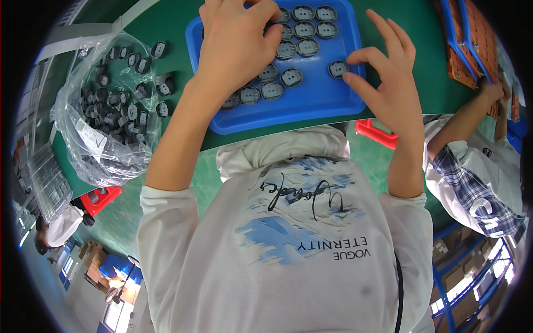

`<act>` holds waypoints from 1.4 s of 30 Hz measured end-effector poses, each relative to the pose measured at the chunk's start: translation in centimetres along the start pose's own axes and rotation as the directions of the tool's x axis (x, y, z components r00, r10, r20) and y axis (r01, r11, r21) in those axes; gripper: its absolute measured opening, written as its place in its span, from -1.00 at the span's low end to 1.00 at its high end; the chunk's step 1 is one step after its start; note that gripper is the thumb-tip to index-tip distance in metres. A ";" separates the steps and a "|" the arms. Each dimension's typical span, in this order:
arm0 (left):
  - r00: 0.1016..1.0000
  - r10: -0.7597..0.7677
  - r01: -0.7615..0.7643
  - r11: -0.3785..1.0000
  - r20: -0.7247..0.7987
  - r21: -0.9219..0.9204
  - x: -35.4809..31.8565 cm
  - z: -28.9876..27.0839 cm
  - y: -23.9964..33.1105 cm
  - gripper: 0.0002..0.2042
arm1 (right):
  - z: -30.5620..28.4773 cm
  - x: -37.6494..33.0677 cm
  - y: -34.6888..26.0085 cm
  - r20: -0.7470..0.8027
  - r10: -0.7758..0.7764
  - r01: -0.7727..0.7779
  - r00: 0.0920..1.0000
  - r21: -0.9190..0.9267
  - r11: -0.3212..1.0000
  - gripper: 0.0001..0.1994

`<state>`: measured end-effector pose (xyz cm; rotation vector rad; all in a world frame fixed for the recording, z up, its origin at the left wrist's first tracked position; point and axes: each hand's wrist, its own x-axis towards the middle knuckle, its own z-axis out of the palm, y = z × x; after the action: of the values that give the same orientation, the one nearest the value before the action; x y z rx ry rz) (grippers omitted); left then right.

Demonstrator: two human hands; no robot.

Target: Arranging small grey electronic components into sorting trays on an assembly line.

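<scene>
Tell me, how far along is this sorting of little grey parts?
Done: rows of small round grey plastic parts lie in the blue plastic tray. In hand: the right hand fingers one part; the left hand covers others. Left: the clear plastic bag holds many more.

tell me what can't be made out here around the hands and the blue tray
Head view only:
- Parts under the left hand: its palm covers that stretch of the blue tray.
- Tray's far rim: cut off by the top edge.
- Moulded detail on the small dark round part at the right hand: too small.
- Contents deep in the clear plastic bag: blurred by glare and folds.
</scene>
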<state>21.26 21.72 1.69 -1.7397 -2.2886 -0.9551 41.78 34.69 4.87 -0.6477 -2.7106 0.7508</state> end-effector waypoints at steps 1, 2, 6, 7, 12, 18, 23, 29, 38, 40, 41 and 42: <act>1.000 -0.012 0.012 1.000 0.002 -0.007 0.1 0.0 0.0 -0.87 | -0.1 0.0 0.0 0.043 -0.009 0.010 0.999 -0.028 1.000 -0.81; 1.000 -0.024 0.024 1.000 0.003 -0.013 0.2 -0.1 0.1 -0.88 | -0.2 -0.1 0.0 0.086 -0.016 0.021 0.996 -0.055 0.998 -0.81; 0.967 -0.203 0.219 0.971 0.156 -0.095 0.2 -1.7 1.1 -0.87 | 0.1 0.3 0.0 0.057 -0.031 0.036 0.998 -0.087 0.996 -0.81; 0.983 -0.123 0.131 0.990 0.135 -0.052 -0.6 -1.8 0.5 -0.84 | 0.4 0.4 0.1 0.033 -0.046 0.049 0.998 -0.084 0.995 -0.82; 0.976 0.067 -0.051 0.995 0.205 -0.081 -3.6 -2.9 1.9 -0.76 | 1.2 1.1 0.3 -0.028 -0.065 0.065 0.997 -0.012 0.998 -0.84; 0.975 0.092 -0.069 0.991 0.201 -0.117 -4.7 -2.1 3.3 -0.76 | 1.2 1.7 0.4 -0.034 -0.126 0.124 0.991 -0.044 0.991 -0.85; 0.603 0.569 -0.626 0.772 -0.559 0.111 -2.9 6.0 -1.6 -0.87 | 1.5 1.9 0.7 0.027 -0.172 0.174 0.985 -0.100 0.980 -0.85; 0.586 0.552 -0.650 0.758 -0.593 0.063 -3.0 6.8 -2.1 -0.89 | 1.2 2.1 0.5 0.035 -0.181 0.182 0.983 -0.040 0.982 -0.85; 0.955 -0.032 0.070 0.991 0.294 -0.117 -2.6 -0.2 2.4 -0.90 | 1.7 2.1 1.1 0.008 -0.063 0.059 0.998 0.248 0.967 -0.85; 0.600 0.474 -0.651 0.758 -0.644 -0.048 -2.9 6.6 -2.3 -0.89 | 1.9 2.3 0.9 0.006 -0.076 0.072 0.997 0.268 0.961 -0.85; 0.602 0.473 -0.656 0.752 -0.644 -0.061 -2.8 4.6 -0.7 -0.89 | 1.9 2.1 1.3 -0.003 -0.061 0.059 0.998 0.279 0.958 -0.85; 0.929 0.319 -0.350 0.923 -0.190 -0.161 -2.8 0.3 2.1 -0.88 | 1.7 2.0 1.4 -0.006 -0.050 0.049 0.999 0.278 0.959 -0.85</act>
<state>24.14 19.92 1.05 -1.9634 -1.7714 -1.2220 39.92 35.96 2.92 -0.5106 -2.5421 1.0922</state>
